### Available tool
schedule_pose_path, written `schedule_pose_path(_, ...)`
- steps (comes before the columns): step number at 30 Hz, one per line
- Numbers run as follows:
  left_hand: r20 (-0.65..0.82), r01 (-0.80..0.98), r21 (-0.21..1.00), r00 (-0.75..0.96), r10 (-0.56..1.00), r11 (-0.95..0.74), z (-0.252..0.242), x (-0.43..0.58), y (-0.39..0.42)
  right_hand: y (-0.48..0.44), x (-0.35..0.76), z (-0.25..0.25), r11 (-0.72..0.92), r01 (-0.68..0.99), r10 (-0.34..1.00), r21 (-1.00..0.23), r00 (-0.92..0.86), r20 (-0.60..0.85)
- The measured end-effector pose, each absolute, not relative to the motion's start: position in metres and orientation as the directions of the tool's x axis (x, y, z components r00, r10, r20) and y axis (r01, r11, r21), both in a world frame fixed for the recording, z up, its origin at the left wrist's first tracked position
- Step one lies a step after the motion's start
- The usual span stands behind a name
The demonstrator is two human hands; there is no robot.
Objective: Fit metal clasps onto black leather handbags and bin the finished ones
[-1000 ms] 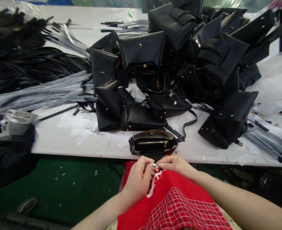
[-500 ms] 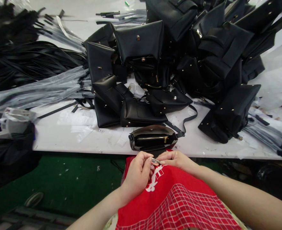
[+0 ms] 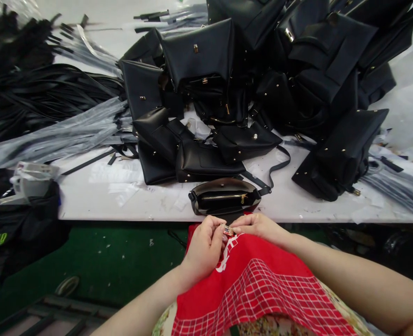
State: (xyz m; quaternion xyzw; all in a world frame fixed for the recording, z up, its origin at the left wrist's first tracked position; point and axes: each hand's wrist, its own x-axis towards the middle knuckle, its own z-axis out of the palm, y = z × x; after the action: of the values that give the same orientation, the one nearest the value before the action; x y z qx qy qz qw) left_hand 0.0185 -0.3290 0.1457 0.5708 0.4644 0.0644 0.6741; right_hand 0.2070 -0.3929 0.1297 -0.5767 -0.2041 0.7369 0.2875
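Note:
My left hand [image 3: 204,249] and my right hand [image 3: 259,227] meet over my lap, just below the table's front edge. Both pinch a small shiny metal clasp [image 3: 227,229] between their fingertips. Directly beyond them a small open black bag [image 3: 224,199] with a gold zipper lies on the white table [image 3: 97,200], its strap trailing to the right. A red checked apron [image 3: 259,289] covers my lap beneath the hands.
A big heap of black leather bags [image 3: 262,84] fills the table's middle and right. Black straps and clear plastic sleeves [image 3: 48,126] lie at the left. A black bundle with a plastic bag [image 3: 27,186] hangs off the left edge. Green floor [image 3: 115,261] below.
The view has tilted down a little, so the table and bags sit higher in frame. Both hands keep pinching the metal clasp in the same place over my lap.

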Motion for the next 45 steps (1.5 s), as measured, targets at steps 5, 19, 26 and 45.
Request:
schedule_pose_path(5, -0.522, 0.457, 0.844, 0.577, 0.629, 0.281, 0.145, 0.02, -0.328, -0.391, 0.202, 0.131, -0.776, -0.247, 0.622, -0.58, -0.152, -0.768)
schedule_pose_path(19, -0.642, 0.406, 0.766, 0.519, 0.564, 0.498, 0.143, 0.023, -0.326, -0.39, 0.21, 0.136, -0.668, -0.13, 0.741, -0.733, -0.204, -0.64)
schedule_pose_path(26, -0.564, 0.453, 0.823, 0.579, 0.588, 0.343, 0.14, 0.018, -0.324, -0.39, 0.205, 0.129, -0.698, -0.132, 0.716, -0.703, -0.139, -0.685)
schedule_pose_path(45, -0.576, 0.423, 0.817, 0.586, 0.57, 0.391, 0.143, 0.029, -0.314, -0.375, 0.225, 0.136, -0.488, 0.116, 0.807, -0.865, -0.319, -0.498)
